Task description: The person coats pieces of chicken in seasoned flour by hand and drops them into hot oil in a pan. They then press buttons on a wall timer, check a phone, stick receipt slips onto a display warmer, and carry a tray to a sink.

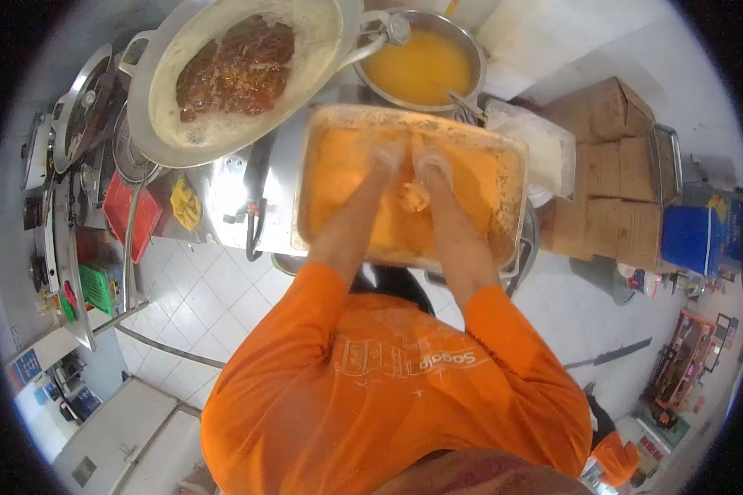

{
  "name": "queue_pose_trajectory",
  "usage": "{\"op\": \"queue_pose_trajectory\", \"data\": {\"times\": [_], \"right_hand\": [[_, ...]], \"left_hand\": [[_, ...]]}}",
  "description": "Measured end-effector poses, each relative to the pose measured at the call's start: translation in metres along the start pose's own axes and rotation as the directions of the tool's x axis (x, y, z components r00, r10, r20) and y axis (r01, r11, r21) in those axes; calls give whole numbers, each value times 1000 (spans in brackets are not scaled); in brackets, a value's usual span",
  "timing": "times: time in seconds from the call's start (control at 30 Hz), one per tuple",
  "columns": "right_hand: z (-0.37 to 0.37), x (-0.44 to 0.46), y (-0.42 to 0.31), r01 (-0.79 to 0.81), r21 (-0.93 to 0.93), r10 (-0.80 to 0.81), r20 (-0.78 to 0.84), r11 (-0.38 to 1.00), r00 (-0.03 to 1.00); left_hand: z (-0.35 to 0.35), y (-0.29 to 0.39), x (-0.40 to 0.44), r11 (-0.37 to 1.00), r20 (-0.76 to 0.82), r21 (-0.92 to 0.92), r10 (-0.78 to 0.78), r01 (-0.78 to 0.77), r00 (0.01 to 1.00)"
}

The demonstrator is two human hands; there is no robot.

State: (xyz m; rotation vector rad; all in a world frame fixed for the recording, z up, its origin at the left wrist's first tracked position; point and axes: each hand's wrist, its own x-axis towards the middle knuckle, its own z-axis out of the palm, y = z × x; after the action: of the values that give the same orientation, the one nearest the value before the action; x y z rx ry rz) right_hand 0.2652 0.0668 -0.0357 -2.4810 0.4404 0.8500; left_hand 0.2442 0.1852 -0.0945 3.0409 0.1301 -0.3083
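Note:
A large rectangular tray holds orange powder or coating. Both of my hands are inside it, side by side near its middle, and look whitish, as if gloved or coated. My left hand is blurred, and its fingers cannot be made out. Close beside it, my right hand is also blurred at the fingers. A pale orange coated lump lies between my wrists, just below the hands. Whether either hand holds a piece is too unclear to tell.
A big pan of bubbling oil with brown food is at the upper left. Behind the tray stands a metal bowl of orange liquid. Cardboard boxes are on the right; a red basket and yellow cloth on the left.

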Motion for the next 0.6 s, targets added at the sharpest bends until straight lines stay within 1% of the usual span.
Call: {"op": "queue_pose_trajectory", "data": {"times": [0.03, 0.07, 0.1, 0.13, 0.17, 0.2, 0.23, 0.27, 0.3, 0.33, 0.37, 0.4, 0.43, 0.47, 0.53, 0.57, 0.6], "right_hand": [[-1, 6, 3, 98, -50, -96, 24, 994, 995], [-11, 9, 17, 253, -122, -243, 89, 960, 966], [-22, 6, 27, 383, -167, -355, 174, 909, 919], [-41, -7, 35, 473, -183, -417, 278, 862, 866], [-56, -26, 42, 527, -187, -439, 366, 829, 820], [-61, -47, 51, 559, -206, -444, 419, 803, 792], [-55, -64, 63, 601, -274, -474, 410, 751, 779], [-31, -79, 80, 640, -377, -549, 329, 670, 768], [-6, -65, 93, 661, -499, -648, 234, 560, 725], [18, -50, 106, 630, -627, -733, 134, 459, 667], [38, -30, 109, 589, -656, -729, 86, 472, 680], [37, -23, 107, 592, -647, -701, 122, 481, 702], [36, -17, 106, 594, -638, -672, 157, 490, 723], [16, -17, 94, 639, -587, -621, 273, 497, 734], [-24, 12, 61, 629, -491, -420, 476, 603, 773], [-38, 18, 55, 616, -432, -374, 523, 659, 766], [-51, 18, 57, 603, -375, -362, 542, 704, 759]], "left_hand": [[-12, 0, -5, 996, 86, -86, 3, 4, 996], [-25, 0, -10, 985, 171, -169, 7, 23, 985], [-41, -19, -20, 933, 275, -355, 48, 55, 960], [-59, -34, -28, 846, 367, -522, 107, 109, 924], [-82, -35, -48, 905, 434, -416, 114, 87, 894], [-105, -36, -68, 950, 498, -308, 119, 46, 859], [-103, -42, -89, 953, 489, -302, 157, -2, 858], [-81, -43, -108, 951, 435, -305, 191, -56, 880], [-54, -41, -120, 936, 330, -336, 219, -102, 918], [-36, -34, -124, 931, 249, -341, 221, -128, 943], [-22, -27, -119, 933, 202, -329, 222, -147, 954], [-14, -21, -109, 941, 193, -291, 237, -175, 952], [-15, -22, -100, 947, 223, -246, 264, -208, 938], [-22, -25, -91, 949, 281, -187, 300, -255, 911], [-45, -27, -76, 913, 399, -67, 394, -403, 828], [-54, -27, -74, 890, 447, -41, 423, -454, 788], [-62, -28, -74, 887, 466, -51, 428, -459, 775]]}}
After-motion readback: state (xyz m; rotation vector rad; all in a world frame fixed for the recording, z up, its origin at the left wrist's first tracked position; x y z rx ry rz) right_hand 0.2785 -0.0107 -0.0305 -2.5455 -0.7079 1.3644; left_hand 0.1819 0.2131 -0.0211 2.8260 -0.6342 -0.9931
